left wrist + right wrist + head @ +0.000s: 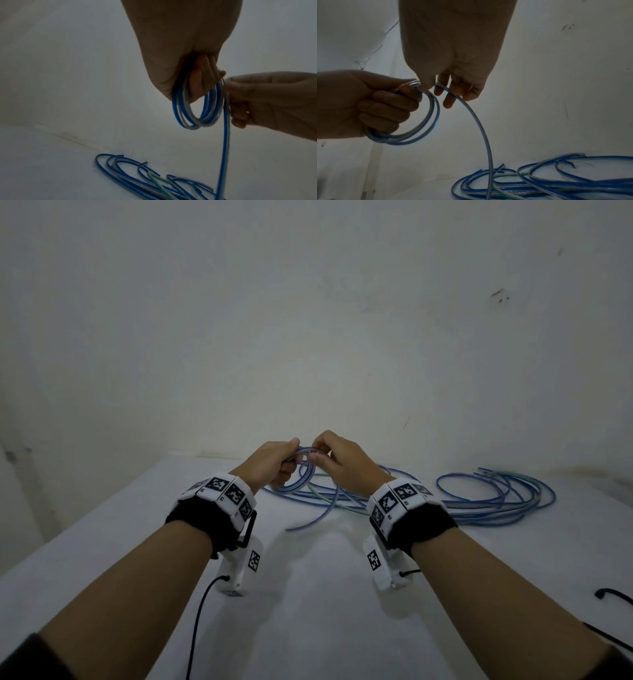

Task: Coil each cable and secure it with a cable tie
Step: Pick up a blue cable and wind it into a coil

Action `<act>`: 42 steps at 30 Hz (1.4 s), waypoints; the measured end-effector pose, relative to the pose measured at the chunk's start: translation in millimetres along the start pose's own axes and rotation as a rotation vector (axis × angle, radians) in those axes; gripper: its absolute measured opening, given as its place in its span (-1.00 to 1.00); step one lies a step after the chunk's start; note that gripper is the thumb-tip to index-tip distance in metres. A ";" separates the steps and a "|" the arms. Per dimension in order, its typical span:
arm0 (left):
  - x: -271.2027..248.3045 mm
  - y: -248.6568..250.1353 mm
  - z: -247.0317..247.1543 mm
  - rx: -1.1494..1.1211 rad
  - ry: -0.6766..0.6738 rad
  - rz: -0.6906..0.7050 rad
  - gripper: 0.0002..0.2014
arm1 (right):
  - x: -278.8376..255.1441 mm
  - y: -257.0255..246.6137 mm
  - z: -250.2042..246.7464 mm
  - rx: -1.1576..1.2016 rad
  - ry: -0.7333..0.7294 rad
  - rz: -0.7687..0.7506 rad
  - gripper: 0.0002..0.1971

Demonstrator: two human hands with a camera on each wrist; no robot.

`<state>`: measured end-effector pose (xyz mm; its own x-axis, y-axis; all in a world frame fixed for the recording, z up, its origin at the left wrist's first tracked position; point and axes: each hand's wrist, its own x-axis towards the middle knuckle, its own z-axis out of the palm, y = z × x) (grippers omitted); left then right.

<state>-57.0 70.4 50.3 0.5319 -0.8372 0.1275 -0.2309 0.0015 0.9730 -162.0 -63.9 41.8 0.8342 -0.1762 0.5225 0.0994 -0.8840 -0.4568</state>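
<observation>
A small coil of blue cable [303,470] hangs between my two hands above the white table [325,594]. My left hand [286,465] grips the coil [202,108] with its fingers curled through the loops. Touching it on the right, my right hand [320,455] pinches the same cable [436,86] at the top of the coil between thumb and fingers. From that pinch a free strand [485,135] arcs down to the table. In the left wrist view the right hand [257,102] sits against the coil's right side.
Several loose blue cables [496,494] and a green one [325,496] lie tangled at the back of the table, reaching right. A black lead [613,597] lies at the front right. A white wall [308,337] stands close behind.
</observation>
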 end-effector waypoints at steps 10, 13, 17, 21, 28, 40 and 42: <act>-0.6 6.7 -7.6 -0.243 0.004 -0.032 -0.60 | -2.0 22.8 -0.5 -0.115 0.039 0.233 -0.76; 2.8 5.8 -10.5 -0.410 0.039 0.019 -0.61 | -4.6 24.6 0.5 -0.120 -0.007 0.322 -0.76; 4.3 7.4 -13.5 -0.618 0.068 0.072 -0.62 | -6.9 27.9 1.5 -0.123 -0.059 0.393 -0.77; 5.6 8.8 -15.3 -0.714 0.122 0.144 -0.66 | -12.5 25.2 7.0 0.111 -0.042 0.404 -0.72; 11.2 3.5 -9.9 -0.643 0.204 0.216 -0.71 | -13.5 8.0 11.2 0.398 -0.165 0.322 -0.74; 10.6 -4.4 3.5 -0.404 0.248 0.244 -0.76 | -5.0 -5.6 20.5 0.491 -0.093 0.225 -0.84; 9.9 -4.4 5.5 -0.410 0.242 0.236 -0.75 | -3.5 -7.7 21.2 0.435 -0.075 0.198 -0.81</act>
<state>-55.2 59.1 46.2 0.6879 -0.6382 0.3457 -0.0554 0.4287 0.9017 -154.2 -47.3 28.1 0.8952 -0.2768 0.3493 0.1392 -0.5710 -0.8091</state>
